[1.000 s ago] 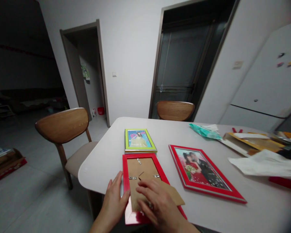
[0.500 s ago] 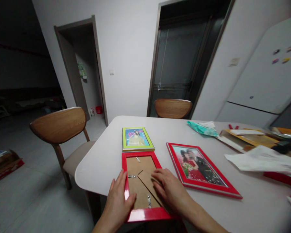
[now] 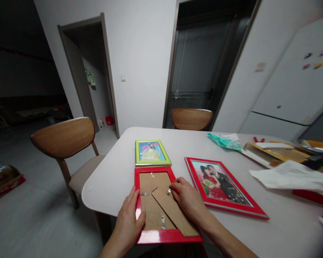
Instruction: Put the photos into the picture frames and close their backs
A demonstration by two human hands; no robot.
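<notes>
A red picture frame (image 3: 167, 236) lies face down at the table's near edge, its brown backing board (image 3: 155, 182) and folding stand (image 3: 174, 216) facing up. My left hand (image 3: 129, 220) rests flat on the frame's left rail, fingers stretched out. My right hand (image 3: 187, 199) is at the right rail, fingertips pinched on a small metal clip (image 3: 168, 192) of the backing. Beyond it lies a green-framed photo (image 3: 150, 153). A larger red-framed photo (image 3: 222, 188) lies face up to the right.
The white table (image 3: 118, 172) carries papers (image 3: 290, 177), a yellow envelope (image 3: 280, 154) and a teal bag (image 3: 223, 141) at the right. Wooden chairs stand at the left (image 3: 61, 138) and far side (image 3: 192, 118). A fridge (image 3: 293, 86) is at right.
My right hand slid from the lower part of the backing up to the clip on the right rail. The stand now lies uncovered. My left hand stayed on the left rail.
</notes>
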